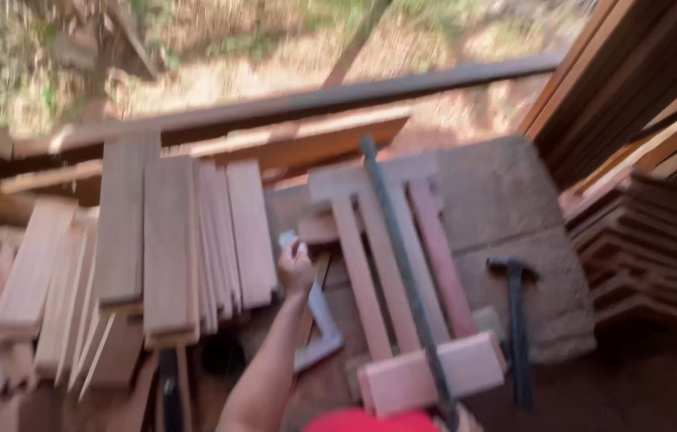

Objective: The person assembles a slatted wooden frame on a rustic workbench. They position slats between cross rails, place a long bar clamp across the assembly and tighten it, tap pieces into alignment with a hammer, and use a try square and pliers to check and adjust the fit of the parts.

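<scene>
Now the left hand (296, 268) is closed around a small pale object (287, 239), too blurred to identify, just at 3 o'clock of the stack of planks (170, 240) and at 12 o'clock of the metal square (322, 328) lying on the bench. At 3 o'clock of this hand lies a wooden frame (402, 280) with a long dark clamp (406, 280) across it, and further at 3 o'clock a hammer (517, 320) rests on the stone slab (514, 208). Only a small part of the right hand (466, 418) appears at the lower edge by the clamp's end, so I cannot tell its state.
</scene>
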